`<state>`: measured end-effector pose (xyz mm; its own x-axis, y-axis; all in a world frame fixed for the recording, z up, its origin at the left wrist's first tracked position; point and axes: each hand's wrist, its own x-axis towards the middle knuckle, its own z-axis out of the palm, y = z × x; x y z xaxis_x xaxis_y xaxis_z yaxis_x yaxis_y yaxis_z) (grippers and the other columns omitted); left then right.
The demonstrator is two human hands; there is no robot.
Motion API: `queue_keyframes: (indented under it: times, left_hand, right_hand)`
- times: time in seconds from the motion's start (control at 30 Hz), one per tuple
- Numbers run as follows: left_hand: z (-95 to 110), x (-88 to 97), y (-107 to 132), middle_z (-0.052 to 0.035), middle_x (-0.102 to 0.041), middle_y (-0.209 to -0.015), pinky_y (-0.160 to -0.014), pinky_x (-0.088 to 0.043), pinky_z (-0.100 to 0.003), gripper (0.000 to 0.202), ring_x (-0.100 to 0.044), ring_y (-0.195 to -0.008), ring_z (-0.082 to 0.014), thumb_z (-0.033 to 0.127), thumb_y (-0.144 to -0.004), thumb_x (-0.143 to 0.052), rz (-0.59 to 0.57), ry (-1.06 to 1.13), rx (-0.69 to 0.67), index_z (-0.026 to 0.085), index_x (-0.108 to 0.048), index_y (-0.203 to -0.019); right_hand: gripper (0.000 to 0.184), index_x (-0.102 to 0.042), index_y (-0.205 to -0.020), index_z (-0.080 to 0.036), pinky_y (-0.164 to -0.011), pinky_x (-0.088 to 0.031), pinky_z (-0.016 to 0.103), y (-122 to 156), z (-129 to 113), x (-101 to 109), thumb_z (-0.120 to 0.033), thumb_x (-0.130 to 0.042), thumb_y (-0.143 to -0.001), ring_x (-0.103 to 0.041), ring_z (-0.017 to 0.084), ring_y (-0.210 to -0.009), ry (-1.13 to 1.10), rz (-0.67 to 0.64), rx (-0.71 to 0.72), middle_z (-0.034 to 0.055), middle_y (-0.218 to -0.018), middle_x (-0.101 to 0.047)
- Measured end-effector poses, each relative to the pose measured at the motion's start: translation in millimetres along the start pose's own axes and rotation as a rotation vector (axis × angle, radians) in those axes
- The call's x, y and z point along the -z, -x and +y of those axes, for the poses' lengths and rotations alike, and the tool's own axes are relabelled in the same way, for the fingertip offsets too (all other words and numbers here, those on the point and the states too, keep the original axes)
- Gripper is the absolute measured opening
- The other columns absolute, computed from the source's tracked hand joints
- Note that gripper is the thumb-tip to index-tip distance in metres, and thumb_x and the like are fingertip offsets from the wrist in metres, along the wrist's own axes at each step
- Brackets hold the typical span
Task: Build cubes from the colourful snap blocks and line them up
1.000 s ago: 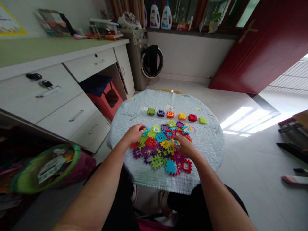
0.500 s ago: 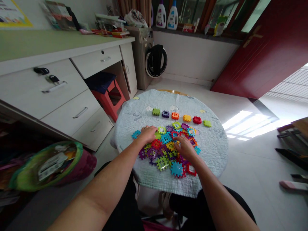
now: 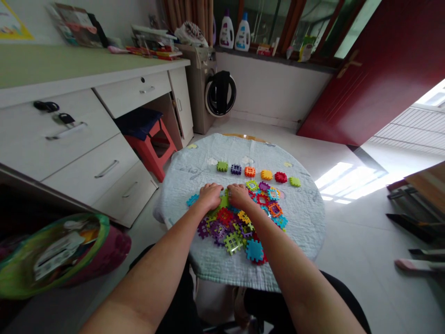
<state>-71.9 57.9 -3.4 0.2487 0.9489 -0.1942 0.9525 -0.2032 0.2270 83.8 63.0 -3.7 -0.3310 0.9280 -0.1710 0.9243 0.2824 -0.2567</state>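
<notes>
My left hand (image 3: 210, 195) rests at the left side of a heap of plastic interlocking tiles, its fingers curled down. Close beside it, my right hand (image 3: 239, 195) is bent over the upper left part of the heap. A light green tile (image 3: 224, 200) shows in the gap between the hands. What lies under the fingers of each hand is hidden. Nearer to me are a red tile (image 3: 225, 216), a green window tile (image 3: 233, 243) and a blue square tile (image 3: 255, 250). An orange window tile (image 3: 275, 209) lies right of my right forearm.
Behind the heap, a row of small blocks includes a green block (image 3: 222, 166), a purple block (image 3: 236, 169) and a red block (image 3: 281, 176). A pale cloth (image 3: 302, 218) covers the round table. A red stool (image 3: 156, 148) and a bin (image 3: 114, 241) stand left.
My right hand has moved left across the heap to beside my left hand, covering the green window tile there. My left hand has stayed nearly in place. The view has shifted slightly.
</notes>
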Motion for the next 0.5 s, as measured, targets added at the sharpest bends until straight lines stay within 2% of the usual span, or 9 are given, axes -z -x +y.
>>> queue_keyframes:
  times: [0.07,0.13,0.23,0.3,0.37,0.5]
  left_hand:
    - [1,0.8,0,-0.0077,-0.06,-0.13,-0.099,-0.042,-0.039,0.044,-0.053,-0.12,-0.0275,0.023,-0.08,-0.058,0.0,0.009,-0.005,0.026,-0.058,-0.124]
    - [2,2.0,1,-0.0084,-0.06,-0.131,-0.1,-0.041,-0.04,0.044,-0.052,-0.121,-0.0284,0.025,-0.081,-0.058,-0.002,0.013,-0.005,0.025,-0.058,-0.125]
    - [3,4.2,2,-0.0074,-0.059,-0.132,-0.101,-0.04,-0.04,0.045,-0.051,-0.122,-0.0281,0.024,-0.081,-0.058,-0.007,0.01,-0.006,0.026,-0.057,-0.125]
    - [5,5.6,3,-0.0067,-0.059,-0.132,-0.101,-0.04,-0.039,0.045,-0.051,-0.123,-0.0274,0.023,-0.081,-0.057,-0.015,0.009,-0.01,0.027,-0.057,-0.125]
    - [6,6.6,3,-0.0065,-0.06,-0.131,-0.102,-0.04,-0.039,0.045,-0.051,-0.123,-0.0268,0.023,-0.081,-0.056,-0.021,0.009,-0.014,0.027,-0.057,-0.126]
    - [5,6.9,2,-0.0075,-0.061,-0.13,-0.101,-0.041,-0.04,0.045,-0.053,-0.122,-0.0273,0.024,-0.081,-0.056,-0.031,0.0,-0.006,0.026,-0.057,-0.126]
  right_hand:
    - [0.045,-0.06,-0.125,-0.02,-0.094,-0.04,0.039,-2,3,2,-0.022,-0.057,-0.08,-0.054,0.028,-0.112,-0.052,-0.025,0.034,0.01,-0.124,-0.063]
    - [0.045,-0.059,-0.126,-0.019,-0.096,-0.039,0.035,-3,13,7,-0.022,-0.055,-0.081,-0.055,0.025,-0.113,-0.104,0.028,0.033,0.0091,-0.126,-0.063]
    - [0.045,-0.06,-0.124,-0.017,-0.099,-0.037,0.036,-3,39,17,-0.011,-0.048,-0.082,-0.051,0.024,-0.118,-0.056,0.143,-0.092,0.0099,-0.129,-0.06]
    - [0.045,-0.061,-0.122,-0.02,-0.097,-0.037,0.039,-2,57,22,-0.007,-0.046,-0.081,-0.049,0.027,-0.119,0.033,0.121,-0.14,0.0095,-0.13,-0.059]
    - [0.042,-0.063,-0.118,-0.021,-0.094,-0.038,0.041,-1,72,24,-0.007,-0.046,-0.083,-0.049,0.028,-0.117,0.105,0.058,-0.112,0.0096,-0.128,-0.059]
    - [0.034,-0.067,-0.109,-0.019,-0.094,-0.037,0.039,-1,84,23,-0.008,-0.044,-0.086,-0.053,0.025,-0.109,0.13,0.041,-0.043,0.0118,-0.118,-0.065]
